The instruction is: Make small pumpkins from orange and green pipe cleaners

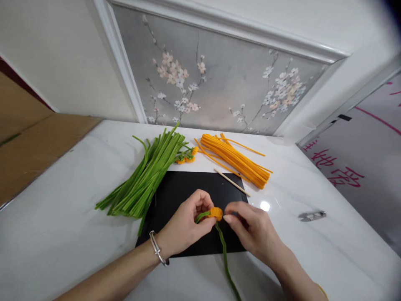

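Observation:
Between the thumb and fingers of my left hand [192, 215] is a small orange pipe-cleaner flower [216, 213], coiled into a rounded head. A green pipe-cleaner stem [224, 255] hangs from it toward the near edge of the view, and another green piece lies across my left fingers. My right hand [250, 225] is closed in a pinch right beside the flower's right side; whether anything sits between those fingertips is hidden. Both hands are over a black mat [191, 188].
A bundle of green pipe cleaners [147, 175] lies left, with small finished orange flowers [188, 156] beside it. Orange pipe cleaners [234, 159] lie at the back right, near a thin wooden stick [232, 182]. Thread snips [312, 215] rest at right; a cardboard box [46, 138] stands left.

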The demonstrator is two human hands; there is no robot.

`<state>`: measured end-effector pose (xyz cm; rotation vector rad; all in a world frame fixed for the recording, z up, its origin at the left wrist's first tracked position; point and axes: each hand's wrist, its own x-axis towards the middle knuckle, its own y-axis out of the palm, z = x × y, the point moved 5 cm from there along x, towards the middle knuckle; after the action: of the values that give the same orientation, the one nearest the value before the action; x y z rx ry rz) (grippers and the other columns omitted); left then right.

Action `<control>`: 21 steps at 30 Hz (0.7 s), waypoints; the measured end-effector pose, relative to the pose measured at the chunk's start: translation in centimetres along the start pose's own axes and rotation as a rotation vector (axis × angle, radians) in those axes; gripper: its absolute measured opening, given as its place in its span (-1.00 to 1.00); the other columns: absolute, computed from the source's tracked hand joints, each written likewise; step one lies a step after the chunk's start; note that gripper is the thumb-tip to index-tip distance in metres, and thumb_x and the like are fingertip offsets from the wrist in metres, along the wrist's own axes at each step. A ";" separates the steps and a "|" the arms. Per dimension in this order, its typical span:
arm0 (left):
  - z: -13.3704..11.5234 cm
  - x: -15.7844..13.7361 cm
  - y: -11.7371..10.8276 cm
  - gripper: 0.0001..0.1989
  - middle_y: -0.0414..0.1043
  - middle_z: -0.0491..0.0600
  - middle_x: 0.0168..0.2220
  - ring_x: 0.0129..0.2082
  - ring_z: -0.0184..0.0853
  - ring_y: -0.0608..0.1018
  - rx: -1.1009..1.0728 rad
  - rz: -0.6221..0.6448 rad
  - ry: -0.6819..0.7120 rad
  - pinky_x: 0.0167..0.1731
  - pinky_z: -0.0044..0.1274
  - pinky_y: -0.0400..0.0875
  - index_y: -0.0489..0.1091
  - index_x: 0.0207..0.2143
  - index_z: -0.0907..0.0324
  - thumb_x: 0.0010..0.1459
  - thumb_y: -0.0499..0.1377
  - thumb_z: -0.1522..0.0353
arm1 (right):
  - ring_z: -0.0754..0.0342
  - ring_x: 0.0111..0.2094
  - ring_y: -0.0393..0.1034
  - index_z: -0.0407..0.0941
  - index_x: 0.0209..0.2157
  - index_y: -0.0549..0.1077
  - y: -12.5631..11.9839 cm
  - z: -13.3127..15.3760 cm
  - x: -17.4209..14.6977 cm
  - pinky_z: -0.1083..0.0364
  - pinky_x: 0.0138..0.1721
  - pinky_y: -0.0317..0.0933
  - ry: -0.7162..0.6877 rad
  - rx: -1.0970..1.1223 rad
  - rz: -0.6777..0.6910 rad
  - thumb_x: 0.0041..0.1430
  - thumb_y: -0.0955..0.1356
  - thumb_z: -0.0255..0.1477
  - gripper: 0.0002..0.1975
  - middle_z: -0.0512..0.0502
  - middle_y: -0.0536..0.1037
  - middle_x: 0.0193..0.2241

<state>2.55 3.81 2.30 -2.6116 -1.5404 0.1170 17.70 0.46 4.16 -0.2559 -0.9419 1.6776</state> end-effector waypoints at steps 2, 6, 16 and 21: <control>0.1 -0.2 0.3 -0.83 0.24 -0.16 -0.38 -0.40 -0.43 0.35 0.074 0.004 0.026 -0.37 -0.56 0.30 0.20 -0.32 0.14 0.06 0.15 0.49 | 0.15 -0.40 0.36 -0.09 -0.15 0.37 -0.3 0.1 0.2 0.18 -0.38 0.28 -0.011 0.047 -0.049 0.27 0.28 -0.45 -0.88 -0.09 0.48 -0.27; 0.5 -0.5 0.8 -0.85 0.24 -0.18 -0.41 -0.44 -0.44 0.33 0.116 0.016 0.027 -0.42 -0.58 0.28 0.19 -0.31 0.13 0.11 0.15 0.45 | 0.11 -0.22 0.40 -0.06 -0.11 0.39 0.5 0.9 0.4 0.14 -0.19 0.34 -0.093 0.131 0.057 0.27 0.24 -0.54 -0.80 -0.11 0.45 -0.21; 0.0 -0.5 0.8 -0.86 0.29 -0.15 -0.38 -0.37 -0.42 0.39 -0.046 -0.071 -0.003 -0.34 -0.57 0.34 0.21 -0.33 0.15 0.11 0.17 0.44 | 0.12 -0.37 0.36 -0.09 -0.28 0.30 1.3 0.2 0.2 0.14 -0.36 0.31 0.087 0.203 -0.018 0.30 0.19 -0.49 -0.91 -0.07 0.40 -0.35; -0.1 -0.9 0.6 -0.88 0.32 -0.12 -0.33 -0.33 -0.40 0.44 0.042 -0.096 0.059 -0.31 -0.56 0.38 0.24 -0.29 0.15 0.12 0.14 0.47 | 0.11 -0.34 0.36 -0.09 -0.24 0.31 0.8 0.6 0.2 0.12 -0.32 0.32 0.001 0.208 -0.024 0.29 0.20 -0.51 -0.91 -0.10 0.42 -0.30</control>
<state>2.63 2.72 2.28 -2.4809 -1.6221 0.0635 16.65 0.33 4.06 -0.1055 -0.7599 1.7374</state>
